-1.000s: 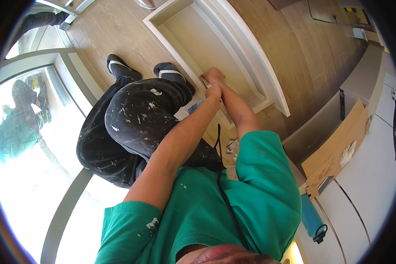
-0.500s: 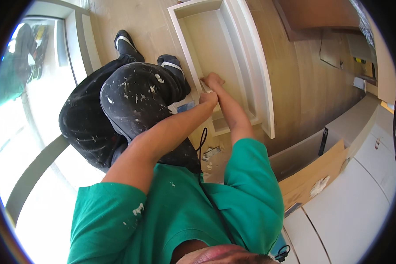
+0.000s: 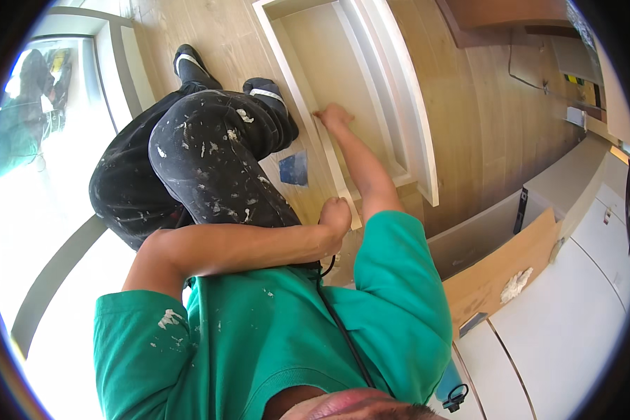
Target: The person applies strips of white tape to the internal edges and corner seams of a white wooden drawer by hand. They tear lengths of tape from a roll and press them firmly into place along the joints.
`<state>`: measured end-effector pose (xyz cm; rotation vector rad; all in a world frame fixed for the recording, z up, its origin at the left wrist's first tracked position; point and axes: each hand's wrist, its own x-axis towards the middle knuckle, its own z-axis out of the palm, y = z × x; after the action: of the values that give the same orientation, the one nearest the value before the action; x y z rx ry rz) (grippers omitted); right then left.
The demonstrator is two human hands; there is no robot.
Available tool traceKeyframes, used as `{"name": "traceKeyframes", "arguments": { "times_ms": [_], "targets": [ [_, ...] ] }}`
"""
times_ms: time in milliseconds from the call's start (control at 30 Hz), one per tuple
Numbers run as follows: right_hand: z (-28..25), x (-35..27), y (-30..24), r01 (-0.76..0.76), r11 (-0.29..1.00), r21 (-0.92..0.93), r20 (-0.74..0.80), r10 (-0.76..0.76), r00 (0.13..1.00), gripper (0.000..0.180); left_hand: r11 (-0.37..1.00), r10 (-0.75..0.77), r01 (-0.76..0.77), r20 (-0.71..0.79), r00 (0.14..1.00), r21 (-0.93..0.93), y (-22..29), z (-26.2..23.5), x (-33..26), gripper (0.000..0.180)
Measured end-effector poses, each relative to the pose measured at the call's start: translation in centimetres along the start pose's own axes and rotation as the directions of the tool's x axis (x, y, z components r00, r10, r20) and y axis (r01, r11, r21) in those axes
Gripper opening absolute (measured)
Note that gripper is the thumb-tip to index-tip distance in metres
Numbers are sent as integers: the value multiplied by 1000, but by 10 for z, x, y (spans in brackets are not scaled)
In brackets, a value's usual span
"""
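White-painted wooden frame point(image 3: 371, 105) lying flat on pale wood-plank floor point(image 3: 483, 105) | right hand point(image 3: 332, 115) fingers spread, pressing frame's near rail | left hand point(image 3: 334, 218) curled loosely closed beside frame's lower corner, grip unclear | blue square pad point(image 3: 294, 168) just left of frame

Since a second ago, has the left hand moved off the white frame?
Yes. The left hand has drawn back along the white frame toward the body, apart from the right hand, which rests farther up it.

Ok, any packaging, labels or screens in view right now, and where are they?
Flattened brown cardboard sheet: leaning by the white cabinets at right, with a crumpled white patch on it.
Small blue square sheet: flat on the wood floor beside the paint-spattered black trousers; whether it is a label is unclear.
No screens visible.
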<state>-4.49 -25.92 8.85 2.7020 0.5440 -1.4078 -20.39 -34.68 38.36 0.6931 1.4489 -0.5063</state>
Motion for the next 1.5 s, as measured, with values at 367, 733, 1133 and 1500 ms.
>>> {"name": "traceKeyframes", "arguments": {
  "times_ms": [367, 733, 1133, 1500],
  "targets": [
    [15, -26, 8, 2, 998, 57, -109, 4, 994, 55, 968, -211, 252, 540, 815, -2, -30, 9, 44, 34],
    [62, -55, 93, 94, 809, 581, -93, -49, 994, 41, 942, -315, 189, 533, 786, 278, -9, 10, 40, 40],
    [85, -48, 100, -72, 762, 644, 18, 78, 997, 35, 908, -368, 190, 497, 786, 373, -8, 5, 47, 35],
    [96, -35, 99, -269, 810, 521, 42, 290, 956, 40, 930, -314, 177, 446, 838, 322, -17, 3, 63, 34]
  ]
}}
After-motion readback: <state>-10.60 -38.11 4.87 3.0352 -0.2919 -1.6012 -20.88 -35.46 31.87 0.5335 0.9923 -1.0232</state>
